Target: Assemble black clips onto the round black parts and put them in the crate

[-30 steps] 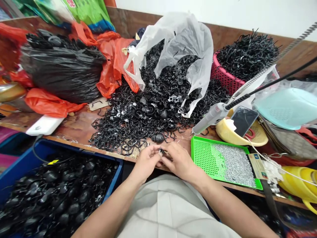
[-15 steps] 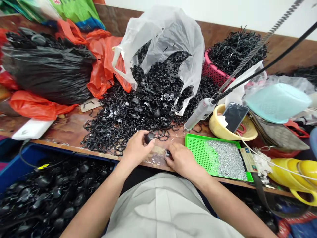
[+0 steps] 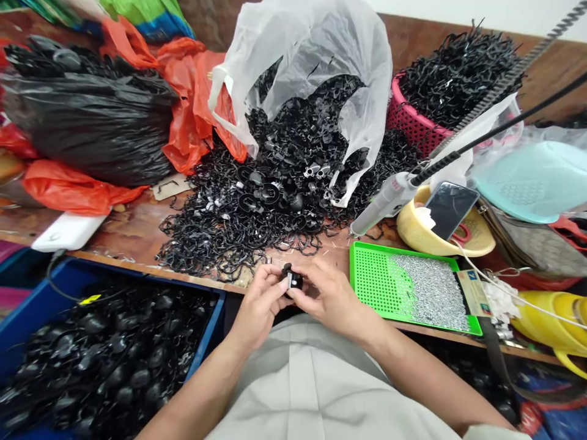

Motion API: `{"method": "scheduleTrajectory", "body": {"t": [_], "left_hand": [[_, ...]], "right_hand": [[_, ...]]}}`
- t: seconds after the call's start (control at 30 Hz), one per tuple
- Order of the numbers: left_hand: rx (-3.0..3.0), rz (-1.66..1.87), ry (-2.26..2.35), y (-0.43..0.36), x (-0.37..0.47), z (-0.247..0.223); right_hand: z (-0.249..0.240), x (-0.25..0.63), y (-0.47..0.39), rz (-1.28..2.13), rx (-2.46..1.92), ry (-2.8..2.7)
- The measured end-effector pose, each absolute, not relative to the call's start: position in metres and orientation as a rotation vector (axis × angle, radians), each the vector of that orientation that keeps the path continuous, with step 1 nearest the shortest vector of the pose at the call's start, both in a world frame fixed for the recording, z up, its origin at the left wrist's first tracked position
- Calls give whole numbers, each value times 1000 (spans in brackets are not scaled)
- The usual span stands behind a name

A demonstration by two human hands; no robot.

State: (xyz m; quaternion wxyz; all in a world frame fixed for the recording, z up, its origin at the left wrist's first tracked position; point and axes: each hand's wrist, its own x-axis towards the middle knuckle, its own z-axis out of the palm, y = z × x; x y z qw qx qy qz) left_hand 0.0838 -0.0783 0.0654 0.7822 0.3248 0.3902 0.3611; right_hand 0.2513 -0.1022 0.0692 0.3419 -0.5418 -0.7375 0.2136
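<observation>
Close to my body, my left hand (image 3: 266, 299) and my right hand (image 3: 323, 290) meet at the table's front edge. Between their fingertips is a small black plastic part (image 3: 294, 280) with a pale face; both hands are closed on it. My fingers cover much of it, so its full shape is hidden. Beyond the hands spreads a heap of black plastic pieces (image 3: 220, 226), some thin and curly, some rounded. To the right of my right hand lies a green perforated tray (image 3: 371, 278) with many small silvery metal pieces (image 3: 426, 287) in it.
A grey electric screwdriver (image 3: 383, 205) hangs over the tray on a cord and spring. Behind stand a clear plastic bag (image 3: 362, 36), a pink basket (image 3: 413, 125) and a black bag (image 3: 92, 128). A yellow bowl (image 3: 422, 235) holds a phone. At lower left is a blue bin (image 3: 208, 330) of black parts.
My hands were apart, each with a dark piece at its fingers. They have come together nearer my body, on one black part. The view has shifted slightly.
</observation>
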Motion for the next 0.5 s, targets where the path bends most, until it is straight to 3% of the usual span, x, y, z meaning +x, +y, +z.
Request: {"method": "scheduleTrajectory", "body": {"t": [0.27,0.5], "left_hand": [[1035,478,894,-82,68,61],[884,617,1031,-86,34,60]], "right_hand": [[79,244,-120,675,-1513,-2127],[67,233,-100,858,-1323,-2020]]}}
